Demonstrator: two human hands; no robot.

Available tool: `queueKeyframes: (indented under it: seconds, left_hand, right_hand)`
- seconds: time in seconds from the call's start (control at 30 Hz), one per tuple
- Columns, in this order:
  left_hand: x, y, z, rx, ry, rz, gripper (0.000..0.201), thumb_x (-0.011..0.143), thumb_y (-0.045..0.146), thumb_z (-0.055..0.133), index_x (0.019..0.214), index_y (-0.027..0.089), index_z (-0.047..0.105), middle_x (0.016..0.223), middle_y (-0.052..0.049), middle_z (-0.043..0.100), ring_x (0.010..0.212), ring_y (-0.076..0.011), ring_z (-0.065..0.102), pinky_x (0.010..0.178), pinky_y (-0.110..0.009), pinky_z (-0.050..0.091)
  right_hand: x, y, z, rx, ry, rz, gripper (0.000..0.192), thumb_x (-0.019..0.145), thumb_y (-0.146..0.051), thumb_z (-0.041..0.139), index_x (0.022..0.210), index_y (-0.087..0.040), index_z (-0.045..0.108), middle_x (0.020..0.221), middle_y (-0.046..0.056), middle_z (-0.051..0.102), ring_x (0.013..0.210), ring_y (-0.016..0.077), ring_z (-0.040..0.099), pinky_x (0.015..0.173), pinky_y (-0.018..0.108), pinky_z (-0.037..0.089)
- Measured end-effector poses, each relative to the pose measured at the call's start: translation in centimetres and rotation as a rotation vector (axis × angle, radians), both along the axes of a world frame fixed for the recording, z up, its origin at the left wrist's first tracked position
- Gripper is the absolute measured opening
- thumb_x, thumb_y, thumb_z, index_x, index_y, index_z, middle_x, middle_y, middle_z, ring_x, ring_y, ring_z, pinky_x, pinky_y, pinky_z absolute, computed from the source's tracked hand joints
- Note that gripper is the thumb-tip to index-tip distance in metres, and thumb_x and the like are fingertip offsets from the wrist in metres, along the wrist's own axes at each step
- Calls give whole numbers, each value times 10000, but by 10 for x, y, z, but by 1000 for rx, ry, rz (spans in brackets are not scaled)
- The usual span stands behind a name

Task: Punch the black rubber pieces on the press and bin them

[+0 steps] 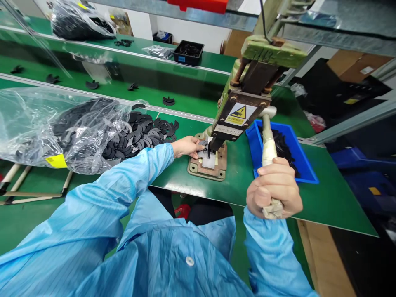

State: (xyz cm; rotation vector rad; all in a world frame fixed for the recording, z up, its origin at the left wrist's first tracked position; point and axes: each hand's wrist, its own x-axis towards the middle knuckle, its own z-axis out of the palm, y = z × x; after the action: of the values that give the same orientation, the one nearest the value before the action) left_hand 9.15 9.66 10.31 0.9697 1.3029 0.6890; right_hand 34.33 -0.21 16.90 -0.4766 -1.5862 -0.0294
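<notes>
A green hand press (236, 119) with a yellow warning label stands on the green workbench. My right hand (275, 187) is wrapped round its tape-covered lever (268, 144), to the right of the press head. At the press base (208, 169), my left hand (187, 147) pinches a thin dark curved piece (202, 145) between thumb and fingers, just under the ram. Part of the piece is hidden by the fingers and the press. Left of that hand lies a heap of similar dark curved pieces (133, 134), spilling from a clear plastic bag (62, 123).
To the right of the press is a blue bin (287, 148) holding dark pieces. Behind, a green conveyor belt (123, 99) carries several spaced dark pieces. Farther back are a black tray (188, 53) and a filled plastic bag (80, 22). A metal shelf (222, 18) hangs overhead.
</notes>
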Motion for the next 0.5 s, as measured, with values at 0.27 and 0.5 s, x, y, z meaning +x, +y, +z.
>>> queueKeyframes:
  seconds: [0.27, 0.5]
  left_hand:
    - [7, -9, 4, 10, 3, 43, 197, 985, 213, 763, 866, 136, 625, 653, -20, 690, 515, -114, 680, 580, -221, 603]
    - [-19, -49, 28, 177, -87, 33, 307, 955, 296, 816, 837, 150, 573, 709, -7, 702, 535, -99, 681, 544, -208, 596]
  right_hand:
    - [-8, 36, 98, 37, 152, 150, 443, 928, -437, 755, 1308, -222, 675, 1177, 60, 671, 1086, 207, 739, 1056, 489, 595]
    - [0, 42, 45, -216, 262, -18, 497, 970, -341, 694, 1426, -193, 565, 1359, 141, 626, 1314, 266, 679, 1170, 514, 540]
